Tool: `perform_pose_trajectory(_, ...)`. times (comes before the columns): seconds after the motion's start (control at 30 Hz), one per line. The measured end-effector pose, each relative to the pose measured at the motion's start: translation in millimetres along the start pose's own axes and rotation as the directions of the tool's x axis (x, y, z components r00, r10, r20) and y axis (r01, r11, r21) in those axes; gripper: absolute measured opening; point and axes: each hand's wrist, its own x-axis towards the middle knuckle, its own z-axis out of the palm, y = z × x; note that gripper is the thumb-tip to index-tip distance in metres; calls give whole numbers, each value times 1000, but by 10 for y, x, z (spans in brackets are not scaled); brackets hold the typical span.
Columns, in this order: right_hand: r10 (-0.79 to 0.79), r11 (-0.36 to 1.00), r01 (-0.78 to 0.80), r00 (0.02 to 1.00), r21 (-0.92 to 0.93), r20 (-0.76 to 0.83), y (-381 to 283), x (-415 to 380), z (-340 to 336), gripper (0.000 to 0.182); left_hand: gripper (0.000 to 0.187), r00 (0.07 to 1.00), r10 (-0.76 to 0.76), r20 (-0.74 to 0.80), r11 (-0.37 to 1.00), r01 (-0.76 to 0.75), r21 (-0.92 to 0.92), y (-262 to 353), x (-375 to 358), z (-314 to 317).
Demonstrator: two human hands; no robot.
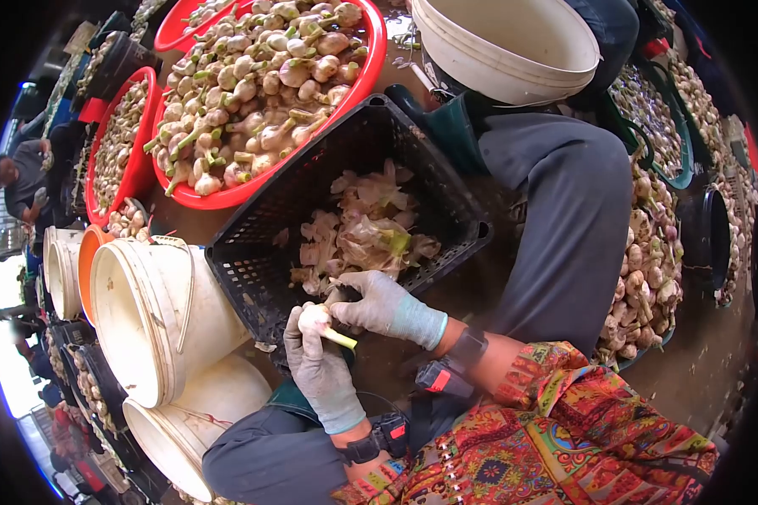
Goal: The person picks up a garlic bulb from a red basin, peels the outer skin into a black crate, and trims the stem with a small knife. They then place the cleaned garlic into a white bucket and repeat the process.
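In a grey work glove, my left hand [320, 370] holds a garlic bulb [315, 317] with its green stem pointing down to the right. My right hand [383, 305], gloved too, has its thumb and bent fingers pressed at the side of the same bulb; part of those fingertips is hidden. Just beyond both hands a black perforated crate [434, 278] stands tilted in view, with loose garlic skins [370, 223] inside.
A red tub [377, 50] heaped with garlic bulbs stands behind the crate. White buckets [202, 286] lie or lean on the left, and a white bucket [514, 59] is at top. More garlic [644, 278] is piled right. Another person [29, 181] works far left.
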Motion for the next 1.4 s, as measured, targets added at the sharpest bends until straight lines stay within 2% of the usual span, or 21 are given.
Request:
perform_pose_trajectory(0.03, 4, 1000, -4, 1000, -4, 2, 10, -7, 25, 22, 34, 999, 17, -36, 999, -15, 44, 4, 0, 2)
perform_pose_trajectory(0.1, -280, 897, 240, 958, -371, -56, 31, -37, 88, 23, 33, 995, 58, -76, 984, -44, 173, -19, -9, -23)
perform_pose_trajectory(0.2, -319, 783, 216, 945, -583, -78, 5, -22, 124, 25, 34, 996, 81, -33, 944, -66, 324, -12, -25, -53)
perform_pose_trajectory(0.27, -277, 768, 183, 959, -613, -61, 93, 58, 104, 22, 32, 997, 18, -76, 963, 3, 270, 2, -23, -6)
perform_pose_trajectory(0.3, -119, 936, 79, 988, -342, -98, 100, 92, 90, 26, 30, 994, -41, -102, 976, 62, 210, 6, -13, 19)
perform_pose_trajectory(0.37, 136, 980, -127, 989, 151, -51, 84, 96, 69, 20, 31, 987, -92, -133, 965, 122, 234, -2, -22, 29)
perform_pose_trajectory(0.53, 203, 971, -204, 979, 128, 23, 48, 63, 63, 23, 37, 958, -227, -176, 862, 282, 422, -40, -20, -56)
perform_pose_trajectory(0.63, 149, 926, -155, 988, 343, 43, 13, 131, -13, 16, 33, 942, -270, -200, 915, 315, 250, 30, -34, -102)
perform_pose_trajectory(0.67, 37, 853, 19, 995, 522, -97, 111, 212, 9, 18, 32, 937, -282, -208, 928, 321, 188, 42, -41, -118)
perform_pose_trajectory(0.73, -9, 844, 73, 993, 531, -121, 55, 264, -212, 18, 32, 939, -285, -193, 933, 317, 168, 56, -51, -150)
perform_pose_trajectory(0.77, 9, 952, 42, 987, 304, -163, -19, 228, -269, 27, 33, 941, -293, -169, 935, 319, 152, 68, -56, -174)
perform_pose_trajectory(0.8, -8, 953, 57, 986, 296, -164, 11, 196, -240, 27, 34, 943, -300, -144, 938, 319, 138, 90, -60, -179)
perform_pose_trajectory(0.87, -236, 961, 211, 962, -181, -134, 160, 115, -129, 36, 34, 956, -256, -141, 949, 276, 152, 106, -74, -127)
perform_pose_trajectory(0.9, -55, 998, 55, 998, -28, 13, 3, -19, -41, 51, 33, 961, -229, -157, 953, 254, 166, 101, -97, -106)
perform_pose_trajectory(0.93, -344, 893, 312, 938, -324, -48, 74, -11, 56, 45, 33, 963, -222, -154, 956, 246, 158, 102, -119, -94)
perform_pose_trajectory(1.0, -331, 862, 310, 944, -402, 18, 68, 8, 105, 33, 32, 961, -247, -123, 958, 261, 115, 123, -135, -81)
perform_pose_trajectory(1.03, -232, 935, 207, 971, -289, -57, 19, 75, 156, 23, 33, 969, -229, -92, 957, 241, 162, 119, -112, -124)
perform_pose_trajectory(1.07, -217, 908, 163, 971, -386, -100, -36, 77, 114, 19, 33, 971, -222, -93, 958, 234, 165, 117, -118, -125)
perform_pose_trajectory(1.17, -160, 970, 128, 976, -207, -148, -60, 13, 87, 18, 36, 955, -283, -85, 956, 288, 55, 156, -124, -84)
perform_pose_trajectory(1.27, -612, 651, 534, 790, -539, 43, 58, -52, 88, 17, 38, 917, -398, 38, 913, 400, -78, 143, -93, -225)
perform_pose_trajectory(1.4, -366, 738, 275, 930, -616, -24, -91, -1, 100, 21, 32, 896, -432, 99, 868, 444, -222, 172, -116, -244)
